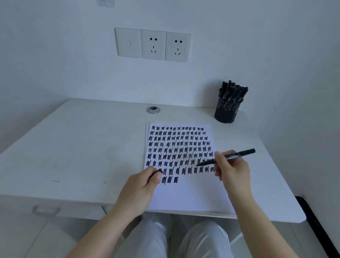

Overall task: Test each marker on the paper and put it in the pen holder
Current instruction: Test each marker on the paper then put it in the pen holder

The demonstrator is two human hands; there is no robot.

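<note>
Fingers of the right hand [231,168] are curled round a black marker [227,157], held nearly level with its tip pointing toward nine o'clock above the paper [183,188] and its rear end toward three. The left hand [143,184] is seen at the sheet's nine o'clock edge, gripping a small dark object, probably the cap [159,171], mostly hidden by the fingers. Rows of short black scribbles cover the white sheet. At one o'clock, a dark cylindrical pen holder [226,112] is packed with black markers on the matte white desk [73,147].
</note>
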